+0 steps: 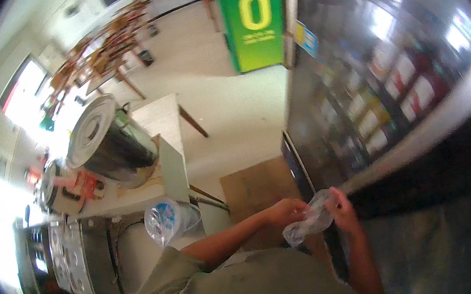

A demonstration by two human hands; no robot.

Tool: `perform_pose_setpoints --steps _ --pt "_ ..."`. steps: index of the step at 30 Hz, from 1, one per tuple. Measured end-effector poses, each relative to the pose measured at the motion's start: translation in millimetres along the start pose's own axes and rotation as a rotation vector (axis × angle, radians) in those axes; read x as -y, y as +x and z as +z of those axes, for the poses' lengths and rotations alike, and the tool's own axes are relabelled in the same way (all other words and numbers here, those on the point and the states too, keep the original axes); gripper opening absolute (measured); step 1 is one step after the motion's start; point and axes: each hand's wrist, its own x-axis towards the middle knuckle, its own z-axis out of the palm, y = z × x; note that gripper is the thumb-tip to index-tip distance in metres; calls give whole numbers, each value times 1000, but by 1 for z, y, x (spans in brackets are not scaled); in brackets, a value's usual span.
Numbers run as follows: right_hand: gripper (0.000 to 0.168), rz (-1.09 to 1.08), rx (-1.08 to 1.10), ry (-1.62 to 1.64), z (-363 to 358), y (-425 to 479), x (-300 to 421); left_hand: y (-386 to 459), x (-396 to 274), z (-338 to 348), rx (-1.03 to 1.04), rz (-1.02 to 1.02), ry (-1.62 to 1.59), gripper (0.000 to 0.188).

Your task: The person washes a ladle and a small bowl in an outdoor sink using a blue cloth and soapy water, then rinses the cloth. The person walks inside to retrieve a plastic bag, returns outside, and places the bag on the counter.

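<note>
A crumpled clear plastic bag (314,221) hangs between my two hands in front of my body. My left hand (286,211) pinches one side of it near the top. On the other side, my right hand (343,211) grips the bag with bent fingers. Its lower end droops below my left hand. Just to the right stands a glass-fronted cabinet (336,133) with rows of blurred bottles behind the glass. Beneath my hands, a flat cardboard sheet (259,188) lies on the floor.
A large lidded metal pot (115,149) stands on a table (166,116) to the left. Nearer is a clear plastic bucket (178,219). A green display cooler (254,19) stands ahead, with wooden tables and chairs (116,51) farther off.
</note>
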Motion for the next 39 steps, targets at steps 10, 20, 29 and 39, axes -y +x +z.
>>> perform_pose_setpoints --steps 10,20,29,39 --pt "48 27 880 -189 179 333 50 -56 41 -177 -858 -554 299 38" --pt "24 -602 781 -1032 353 580 132 -47 158 -400 -806 -683 114 43" --pt "23 -800 975 -447 526 782 197 -14 219 -619 -1298 -487 -105 93" --pt "20 -643 1022 -339 591 1035 314 47 191 -897 -1278 -494 -402 25"
